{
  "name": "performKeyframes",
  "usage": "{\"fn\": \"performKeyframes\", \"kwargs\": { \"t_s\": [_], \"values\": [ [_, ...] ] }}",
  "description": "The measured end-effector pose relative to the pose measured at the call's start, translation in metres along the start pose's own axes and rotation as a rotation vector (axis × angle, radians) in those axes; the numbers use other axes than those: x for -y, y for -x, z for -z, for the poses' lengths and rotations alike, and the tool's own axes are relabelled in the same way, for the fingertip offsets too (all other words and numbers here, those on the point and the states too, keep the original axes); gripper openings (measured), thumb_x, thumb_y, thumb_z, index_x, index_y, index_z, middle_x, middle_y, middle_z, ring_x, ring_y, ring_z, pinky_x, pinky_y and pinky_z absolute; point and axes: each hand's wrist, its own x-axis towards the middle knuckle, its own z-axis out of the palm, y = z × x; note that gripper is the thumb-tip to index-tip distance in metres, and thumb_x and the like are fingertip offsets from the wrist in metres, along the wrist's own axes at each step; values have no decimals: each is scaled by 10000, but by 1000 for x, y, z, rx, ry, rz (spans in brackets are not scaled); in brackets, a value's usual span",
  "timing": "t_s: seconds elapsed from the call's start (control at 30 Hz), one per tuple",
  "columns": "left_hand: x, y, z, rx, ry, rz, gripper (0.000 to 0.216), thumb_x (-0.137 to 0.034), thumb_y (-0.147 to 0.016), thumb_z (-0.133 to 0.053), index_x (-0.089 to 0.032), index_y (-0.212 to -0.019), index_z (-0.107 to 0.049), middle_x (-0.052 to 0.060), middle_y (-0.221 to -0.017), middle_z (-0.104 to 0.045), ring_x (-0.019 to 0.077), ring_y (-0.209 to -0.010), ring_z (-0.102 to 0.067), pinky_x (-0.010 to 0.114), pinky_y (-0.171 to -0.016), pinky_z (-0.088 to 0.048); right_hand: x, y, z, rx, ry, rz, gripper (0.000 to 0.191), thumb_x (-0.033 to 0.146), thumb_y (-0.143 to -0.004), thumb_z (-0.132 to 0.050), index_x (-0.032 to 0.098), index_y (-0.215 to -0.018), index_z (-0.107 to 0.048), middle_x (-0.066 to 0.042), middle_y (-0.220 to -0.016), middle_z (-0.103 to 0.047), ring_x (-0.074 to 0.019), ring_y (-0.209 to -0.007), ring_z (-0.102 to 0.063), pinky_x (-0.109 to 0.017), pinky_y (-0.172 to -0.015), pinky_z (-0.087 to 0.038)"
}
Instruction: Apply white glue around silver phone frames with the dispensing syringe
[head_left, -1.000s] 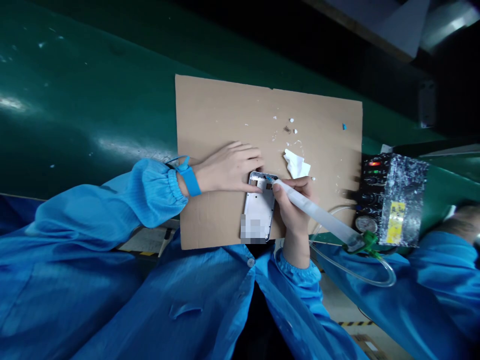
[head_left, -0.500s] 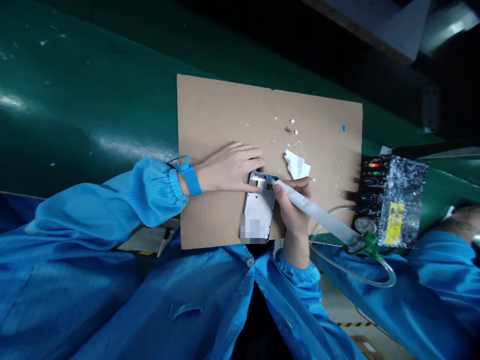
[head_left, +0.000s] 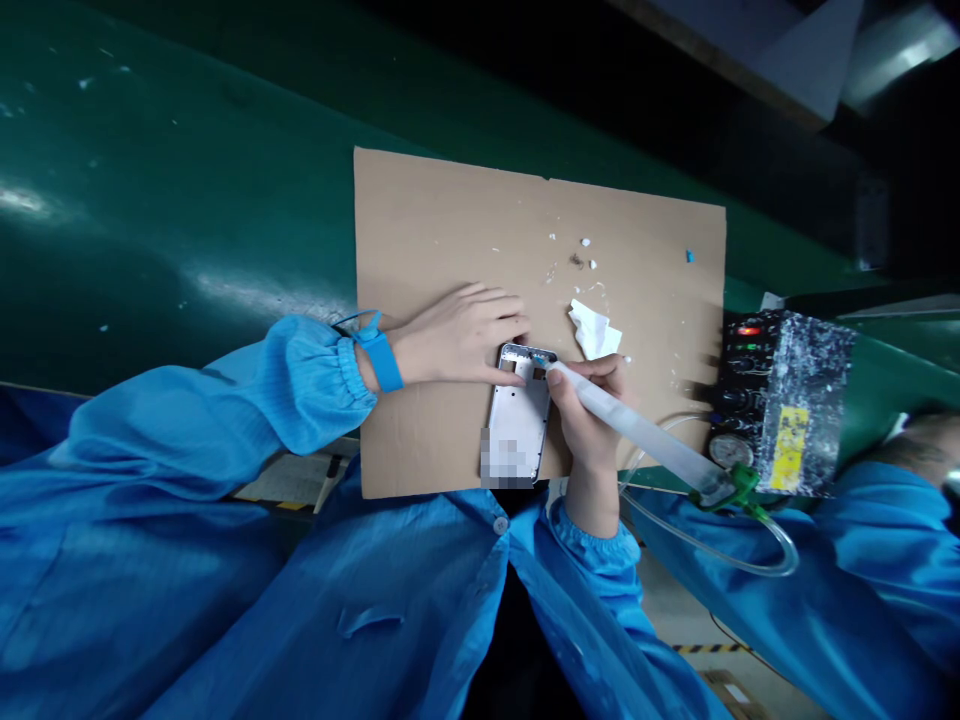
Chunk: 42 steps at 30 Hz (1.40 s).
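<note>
One syringe point(head_left: 641, 424) in right hand point(head_left: 589, 418), one phone frame point(head_left: 517, 415)

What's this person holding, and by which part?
The right hand holds a syringe near its tip; the left hand touches the phone frame at upper left; its grip is unclear.

a factory workshop, shown by green workbench point(head_left: 187, 210), gauge-fitted box point(head_left: 814, 380) and blue smocks point(head_left: 390, 580).

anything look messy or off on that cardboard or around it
Yes, some mess: white crumbs and a ragged white scrap lie loose on the same cardboard as the phone frame. The dark control box is heavily blotched with white, either smears or worn paint; I can't tell which.
</note>
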Motion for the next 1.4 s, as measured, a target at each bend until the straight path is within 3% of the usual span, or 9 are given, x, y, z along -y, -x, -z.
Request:
{"fn": "performKeyframes", "kwargs": {
  "t_s": [0.5, 0.97, 1.4],
  "values": [
    [0, 0, 0, 4, -11, 1, 372, -558, -1005, -763, -198, -1084, -713, 84, -1118, -736, 268, -1041, -662, 392, -903, -436, -1, -1, 1, 11, -16, -1, 405, 553, -924, -885, 242, -873, -631, 23, -743, -677, -140, -618, -616, -261, -532, -497],
    [0, 0, 0, -5, -8, -7, 377, -560, -1006, -763, -195, -1083, -712, 83, -1112, -737, 266, -1034, -664, 388, -896, -426, -5, -1, 1, 30, -70, 15, 309, 431, -937, -878, 244, -886, -637, 35, -747, -670, -127, -619, -598, -256, -547, -464],
    [1, 0, -1, 0, -12, -6, 389, -567, -997, -779, -195, -1086, -710, 77, -1125, -742, 266, -1048, -668, 385, -901, -426, -6, -1, 1, 21, -51, 3, 360, 496, -923, -889, 249, -873, -632, 30, -739, -676, -132, -611, -604, -266, -542, -482]
  ]
}}
